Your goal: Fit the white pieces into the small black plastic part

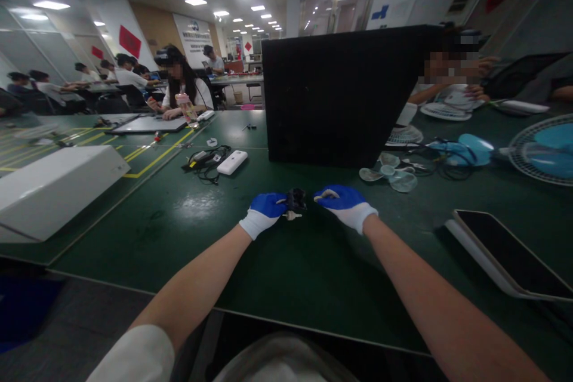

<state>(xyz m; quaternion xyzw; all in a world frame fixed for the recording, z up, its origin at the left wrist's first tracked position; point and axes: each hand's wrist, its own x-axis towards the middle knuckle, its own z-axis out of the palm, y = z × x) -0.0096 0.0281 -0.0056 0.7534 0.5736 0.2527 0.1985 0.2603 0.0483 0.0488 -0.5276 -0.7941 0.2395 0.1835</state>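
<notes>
My left hand (268,206), in a blue-and-white work glove, grips a small black part (296,198) by its left side. The part has an uneven, blocky outline, and its kind is not clear. A small pale piece (292,215) shows just below it; whether the two are joined I cannot tell. To the right, apart from the black part, my right hand (342,200) wears the same kind of glove. Its thumb and fingers come together in a pinch towards the left, and anything between them is too small to make out.
Behind my hands stands a large black panel (340,101). Clear fan blades (389,174), a blue fan (548,149) and a tablet (514,250) lie to the right. Leftward are a white power bank (233,162), black cables (203,160) and a white box (58,185). People sit across the table.
</notes>
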